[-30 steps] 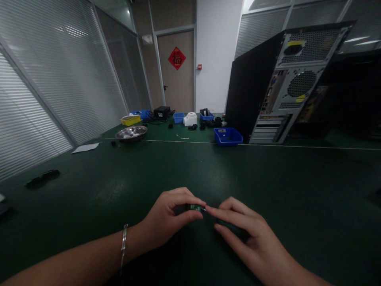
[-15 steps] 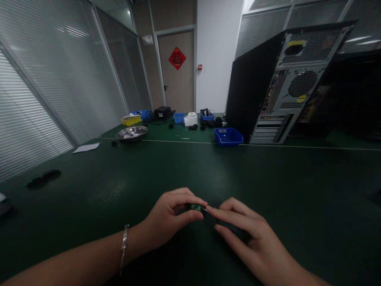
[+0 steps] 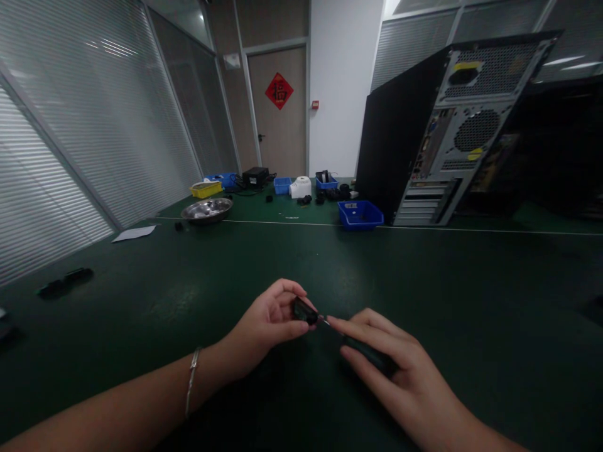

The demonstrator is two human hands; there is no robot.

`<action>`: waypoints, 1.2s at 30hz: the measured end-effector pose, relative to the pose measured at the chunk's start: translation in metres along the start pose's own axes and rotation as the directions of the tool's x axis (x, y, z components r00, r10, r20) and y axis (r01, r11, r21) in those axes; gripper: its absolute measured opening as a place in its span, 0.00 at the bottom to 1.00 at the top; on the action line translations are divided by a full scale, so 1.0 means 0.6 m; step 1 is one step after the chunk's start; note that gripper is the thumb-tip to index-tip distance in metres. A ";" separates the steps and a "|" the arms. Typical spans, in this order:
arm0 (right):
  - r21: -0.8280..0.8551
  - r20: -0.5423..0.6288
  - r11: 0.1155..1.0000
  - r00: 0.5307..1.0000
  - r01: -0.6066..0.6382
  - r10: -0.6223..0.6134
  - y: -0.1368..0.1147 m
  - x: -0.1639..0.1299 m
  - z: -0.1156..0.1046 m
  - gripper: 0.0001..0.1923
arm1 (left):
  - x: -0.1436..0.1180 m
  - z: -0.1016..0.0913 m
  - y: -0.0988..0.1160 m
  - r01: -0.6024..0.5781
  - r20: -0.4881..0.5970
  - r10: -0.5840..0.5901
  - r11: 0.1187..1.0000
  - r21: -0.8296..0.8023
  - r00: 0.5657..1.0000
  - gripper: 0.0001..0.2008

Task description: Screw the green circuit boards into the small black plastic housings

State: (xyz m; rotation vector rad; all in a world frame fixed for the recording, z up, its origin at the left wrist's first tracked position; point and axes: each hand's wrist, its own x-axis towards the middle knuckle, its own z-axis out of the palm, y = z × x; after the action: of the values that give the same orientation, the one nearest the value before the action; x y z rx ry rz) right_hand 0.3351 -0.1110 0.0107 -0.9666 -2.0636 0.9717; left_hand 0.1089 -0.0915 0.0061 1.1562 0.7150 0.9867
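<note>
My left hand (image 3: pixel 261 326), a thin bracelet at its wrist, pinches a small black piece (image 3: pixel 304 310) between thumb and fingers. The dim light hides its exact kind; a green circuit board showed on it a moment earlier. My right hand (image 3: pixel 405 367) is closed around a screwdriver (image 3: pixel 370 353) with a dark handle, the index finger stretched along its thin metal shaft. The shaft's tip points left and meets or nearly meets the black piece; contact cannot be made out for certain.
On the green table (image 3: pixel 226 263), a metal bowl (image 3: pixel 207 211), a yellow basket (image 3: pixel 206 189) and a white device (image 3: pixel 300 187) stand at the back. A blue bin (image 3: pixel 360 215) sits before a black computer tower (image 3: pixel 400 125). Dark parts (image 3: pixel 66 282) lie at left.
My left hand has turned the piece, so its black side shows instead of the green board, and its fingers have lifted slightly. The screwdriver's shaft and handle show more clearly now.
</note>
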 end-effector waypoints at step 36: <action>-0.027 0.007 0.999 1.000 0.031 -0.031 0.004 0.000 -0.001 0.21 | -0.010 0.009 0.021 0.031 0.068 -0.068 0.893 0.449 0.995 0.11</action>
State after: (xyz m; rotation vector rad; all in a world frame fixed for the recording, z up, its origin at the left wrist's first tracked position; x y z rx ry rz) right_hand 0.3361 -0.1095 0.0088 -0.9436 -2.0959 0.9350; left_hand 0.1076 -0.0979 0.0193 1.5620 0.9306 0.7422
